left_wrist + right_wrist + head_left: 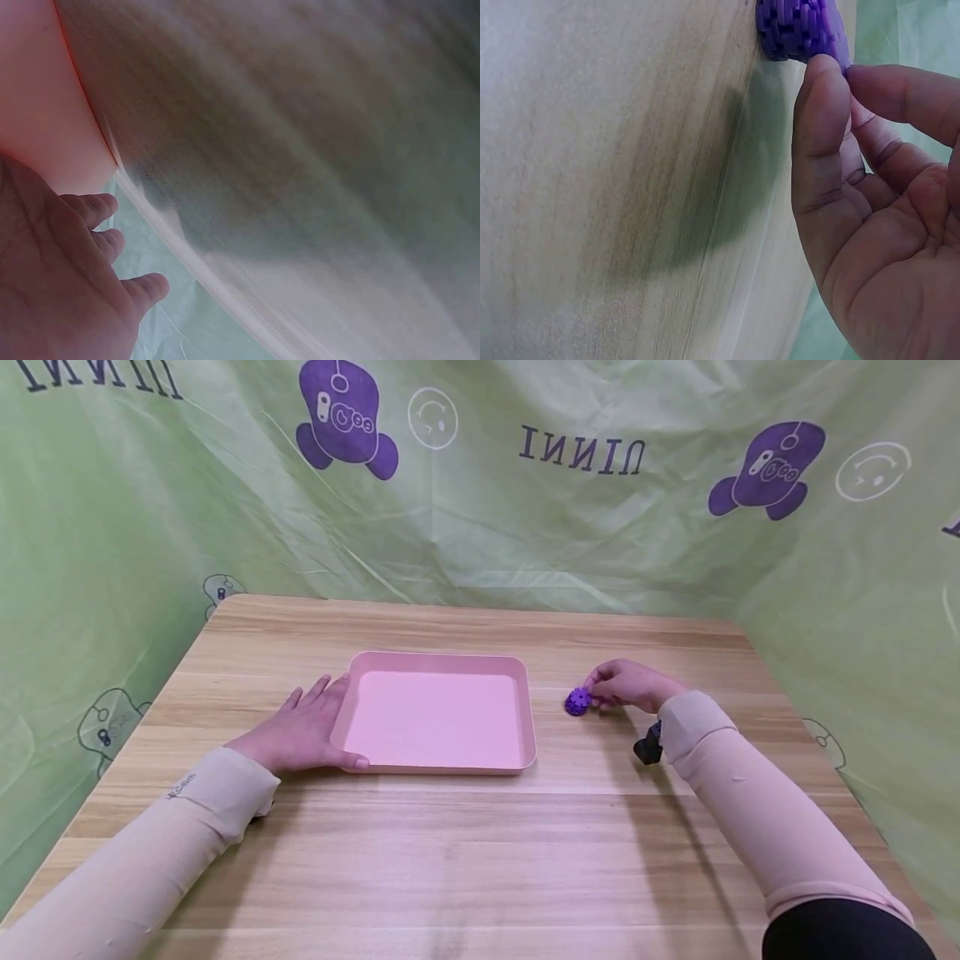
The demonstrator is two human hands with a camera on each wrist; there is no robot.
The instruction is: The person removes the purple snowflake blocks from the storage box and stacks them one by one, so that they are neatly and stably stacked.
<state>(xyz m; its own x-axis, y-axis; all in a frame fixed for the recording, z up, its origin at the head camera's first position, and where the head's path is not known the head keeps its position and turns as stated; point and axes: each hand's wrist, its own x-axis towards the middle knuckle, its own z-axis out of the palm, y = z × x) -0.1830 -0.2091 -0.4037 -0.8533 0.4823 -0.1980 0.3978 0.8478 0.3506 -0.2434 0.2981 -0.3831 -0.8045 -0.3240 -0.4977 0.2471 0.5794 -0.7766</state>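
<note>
A shallow pink tray lies on the wooden table in the head view. My left hand rests against its left side, fingers spread and the thumb along the near left corner. In the left wrist view that hand shows its palm beside the pink wall. To the right of the tray stands a small stack of purple toothed discs. My right hand pinches the edge of the top purple disc between thumb and forefinger; its other fingers are curled. How many discs the stack has is unclear.
The wooden table spreads in front of both arms. A green printed curtain hangs behind the table and along both sides. A small black device sits under the right wrist.
</note>
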